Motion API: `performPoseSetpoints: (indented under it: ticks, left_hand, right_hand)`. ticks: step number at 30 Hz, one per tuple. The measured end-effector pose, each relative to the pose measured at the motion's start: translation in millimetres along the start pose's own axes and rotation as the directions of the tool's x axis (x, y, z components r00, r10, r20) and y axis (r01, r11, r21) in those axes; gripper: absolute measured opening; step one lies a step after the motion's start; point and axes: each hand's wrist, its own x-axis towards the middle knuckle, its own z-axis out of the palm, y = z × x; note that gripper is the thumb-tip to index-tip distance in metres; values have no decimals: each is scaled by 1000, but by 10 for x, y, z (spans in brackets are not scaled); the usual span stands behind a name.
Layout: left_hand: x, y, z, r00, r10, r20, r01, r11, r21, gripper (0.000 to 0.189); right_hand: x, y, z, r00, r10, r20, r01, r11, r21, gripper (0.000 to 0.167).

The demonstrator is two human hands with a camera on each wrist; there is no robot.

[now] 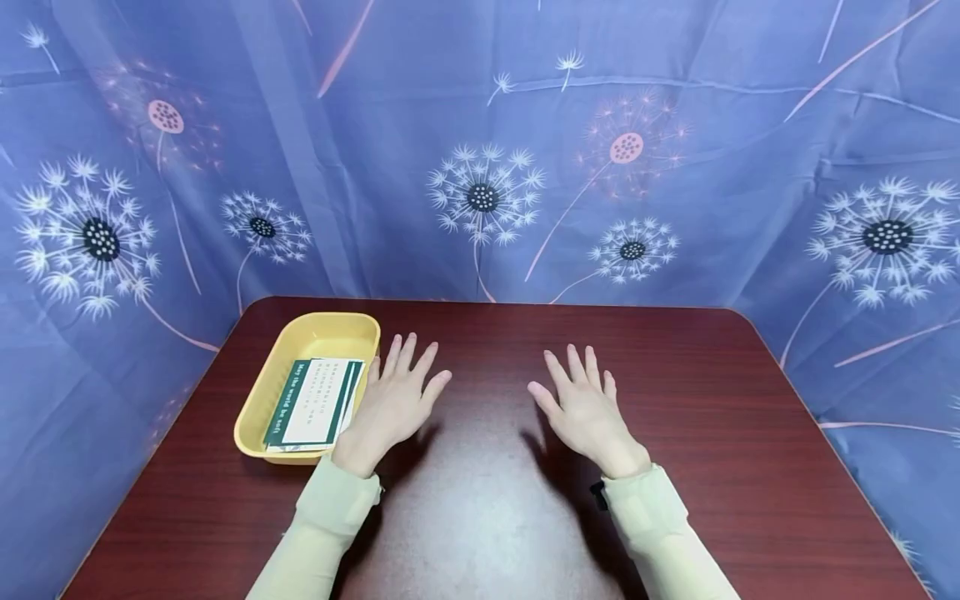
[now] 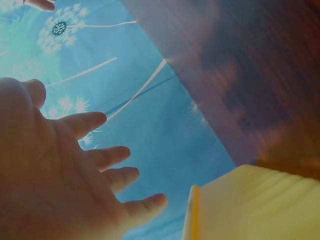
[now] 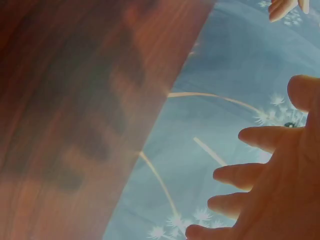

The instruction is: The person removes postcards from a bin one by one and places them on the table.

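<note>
My left hand (image 1: 396, 406) is held over the table with its fingers spread, overlapping the right rim of a yellow plastic basin (image 1: 255, 400) in the head view. Inside the basin lie several flat cards or booklets (image 1: 309, 408), the top one white with dark green borders and printed text. To the right, my right hand (image 1: 591, 414) hovers palm down, fingers spread, holding nothing. In the left wrist view the left hand (image 2: 65, 165) has bare, extended fingers beside the basin's wall (image 2: 240, 210). The right wrist view shows the right hand (image 3: 270, 185) with nothing in it.
The dark red wooden table (image 1: 720, 400) has rounded far corners and catches a bright reflection near its front. Behind and beside it hangs a blue curtain (image 1: 390, 150) printed with dandelions. Both sleeves are pale, and a small black item (image 1: 598, 495) shows at the right cuff.
</note>
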Motion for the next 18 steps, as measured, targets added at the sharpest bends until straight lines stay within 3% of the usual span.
performPoseSetpoints:
  ticks: [9,14,18]
  left_hand:
    - [-64,-83,-239,1000,-7,9,8,997,-77,66]
    - [-139,-252,-488,999,-36,26,38,995,-92,68]
    - [-246,-438,-734,999,-19,30,21,998,-66,69]
  right_hand:
    - [23,-222,3,998,-56,7,56,998,-9,66]
    - [47,-390,31,995,-101,11,101,995,5,67]
    - [67,-556,48,989,-145,1,145,989,12,66]
